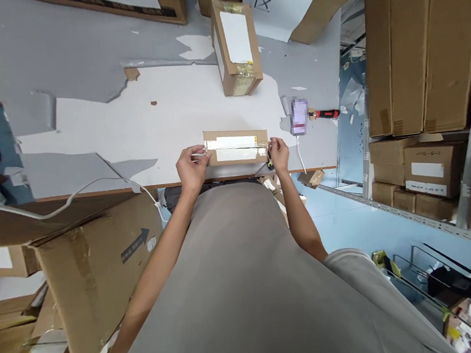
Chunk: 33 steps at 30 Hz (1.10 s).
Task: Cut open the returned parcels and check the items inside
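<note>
A small cardboard box point(237, 156) lies near the front edge of the table, with a white label and clear tape on top and a dark line running lengthwise across the label. My left hand point(193, 168) grips its left end, thumb and fingers bent at the corner. At the opposite end, my right hand point(279, 154) has its fingers pinched together against the box edge. A small dark and yellow object point(270, 162) shows just beside my right fingers; its kind is hard to make out. Further back stands a taller taped carton point(238, 50) with a white label.
A phone point(299, 116) with a white cable lies on the right, beside a red and black tool handle point(327, 114). The tabletop point(108, 133) has a torn grey covering. A large open carton point(98, 269) stands at left; shelves with boxes point(432, 170) rise at right.
</note>
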### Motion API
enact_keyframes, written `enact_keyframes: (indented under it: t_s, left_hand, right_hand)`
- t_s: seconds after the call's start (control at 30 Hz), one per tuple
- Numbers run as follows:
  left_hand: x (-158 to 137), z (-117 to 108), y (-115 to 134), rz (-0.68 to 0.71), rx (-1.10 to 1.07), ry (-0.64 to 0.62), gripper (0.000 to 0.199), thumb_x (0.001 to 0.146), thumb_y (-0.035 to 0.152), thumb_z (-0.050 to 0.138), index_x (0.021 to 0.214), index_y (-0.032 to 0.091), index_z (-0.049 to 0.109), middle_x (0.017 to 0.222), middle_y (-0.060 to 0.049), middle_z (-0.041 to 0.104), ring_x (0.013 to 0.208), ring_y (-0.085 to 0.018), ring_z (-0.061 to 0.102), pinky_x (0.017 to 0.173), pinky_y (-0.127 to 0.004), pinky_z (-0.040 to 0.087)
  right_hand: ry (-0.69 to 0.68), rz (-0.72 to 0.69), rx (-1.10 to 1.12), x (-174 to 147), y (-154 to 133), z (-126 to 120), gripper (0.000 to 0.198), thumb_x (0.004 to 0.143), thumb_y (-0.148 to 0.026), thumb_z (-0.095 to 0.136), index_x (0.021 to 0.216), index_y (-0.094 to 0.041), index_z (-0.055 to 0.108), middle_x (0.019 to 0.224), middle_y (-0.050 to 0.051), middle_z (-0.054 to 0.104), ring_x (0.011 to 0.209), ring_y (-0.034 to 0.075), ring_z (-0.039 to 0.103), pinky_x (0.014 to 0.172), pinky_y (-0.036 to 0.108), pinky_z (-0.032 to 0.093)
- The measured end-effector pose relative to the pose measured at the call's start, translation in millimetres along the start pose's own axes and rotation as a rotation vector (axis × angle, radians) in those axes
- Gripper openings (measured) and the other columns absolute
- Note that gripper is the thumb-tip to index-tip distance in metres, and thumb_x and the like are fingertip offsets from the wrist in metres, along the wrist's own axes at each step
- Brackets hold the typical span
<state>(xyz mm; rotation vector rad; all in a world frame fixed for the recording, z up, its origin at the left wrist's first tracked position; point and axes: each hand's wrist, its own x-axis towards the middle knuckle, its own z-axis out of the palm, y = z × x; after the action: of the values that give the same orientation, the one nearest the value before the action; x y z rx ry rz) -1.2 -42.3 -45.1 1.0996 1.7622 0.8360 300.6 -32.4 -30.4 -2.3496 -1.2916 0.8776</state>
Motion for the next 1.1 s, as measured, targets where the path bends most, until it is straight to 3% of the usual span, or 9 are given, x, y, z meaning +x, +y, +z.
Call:
enact_keyframes:
  t_s: [0.13,0.27,0.53,0.67,0.73,0.83,0.97,1.1]
  left_hand:
    - [0,-9,1,0.006,0.004,0.031,0.028,0.093,0.038,0.082,0.115,0.021,0.081,0.114,-0.009,0.085,0.089,-0.023,0.076,0.086,-0.036,0.065]
    - [-2,-21,0,-0.030,0.018,0.056,0.030,0.099,0.049,0.080,0.110,0.021,0.083,0.102,-0.007,0.083,0.088,-0.023,0.074,0.086,-0.035,0.064]
    - [-9,-32,-8,-0.037,0.039,0.134,0.032,0.107,0.051,0.074,0.119,0.023,0.084,0.122,-0.009,0.085,0.108,-0.026,0.079,0.106,-0.040,0.064]
    - [-8,-31,-3,-0.042,-0.031,0.126,0.037,0.106,0.051,0.074,0.127,0.023,0.084,0.133,-0.012,0.084,0.113,-0.027,0.077,0.111,-0.044,0.062]
    - [-7,-29,1,-0.065,-0.072,0.114,0.037,0.104,0.050,0.074,0.127,0.022,0.083,0.130,-0.011,0.085,0.110,-0.027,0.075,0.108,-0.042,0.062]
    - [-4,-26,5,-0.112,-0.101,0.120,0.032,0.103,0.047,0.075,0.118,0.020,0.081,0.107,-0.005,0.080,0.098,-0.022,0.070,0.094,-0.033,0.059]
    - [1,-19,3,-0.193,-0.131,0.173,0.018,0.100,0.039,0.079,0.105,0.022,0.072,0.075,0.005,0.053,0.072,-0.017,0.052,0.072,-0.028,0.045]
    - [6,-17,-4,-0.175,-0.186,0.158,0.023,0.103,0.044,0.077,0.108,0.023,0.073,0.067,0.008,0.036,0.062,-0.016,0.037,0.062,-0.029,0.033]
  right_hand:
    - [-0.003,-0.071,0.064,-22,-16,-3,0.052,0.124,-0.052,0.039,0.129,-0.018,0.078,0.133,0.018,0.084,0.123,0.027,0.080,0.112,0.038,0.066]
    - [-0.010,-0.085,0.014,-45,-32,6,0.047,0.120,-0.047,0.056,0.150,-0.015,0.072,0.141,0.019,0.077,0.125,0.024,0.079,0.114,0.034,0.066]
    - [-0.104,-0.182,-0.027,-50,-41,19,0.052,0.116,-0.040,0.063,0.164,-0.022,0.063,0.133,0.011,0.073,0.126,0.023,0.074,0.108,0.034,0.069]
    - [-0.093,-0.219,-0.117,-49,-41,19,0.061,0.120,-0.040,0.055,0.175,-0.013,0.054,0.129,0.014,0.073,0.124,0.026,0.074,0.111,0.036,0.066]
    - [-0.084,-0.244,-0.122,-50,-40,19,0.064,0.121,-0.040,0.053,0.179,-0.013,0.052,0.133,0.016,0.073,0.123,0.027,0.074,0.111,0.038,0.066]
    - [-0.087,-0.292,-0.124,-49,-38,19,0.066,0.121,-0.043,0.053,0.183,-0.021,0.050,0.136,0.016,0.073,0.119,0.029,0.075,0.109,0.041,0.066]
    - [-0.163,-0.363,-0.202,-49,-42,17,0.071,0.120,-0.048,0.058,0.185,-0.021,0.050,0.135,0.017,0.072,0.112,0.030,0.076,0.105,0.041,0.066]
    - [-0.243,-0.367,-0.239,-46,-48,11,0.073,0.118,-0.044,0.064,0.185,-0.017,0.051,0.134,0.015,0.071,0.112,0.029,0.076,0.107,0.038,0.065]
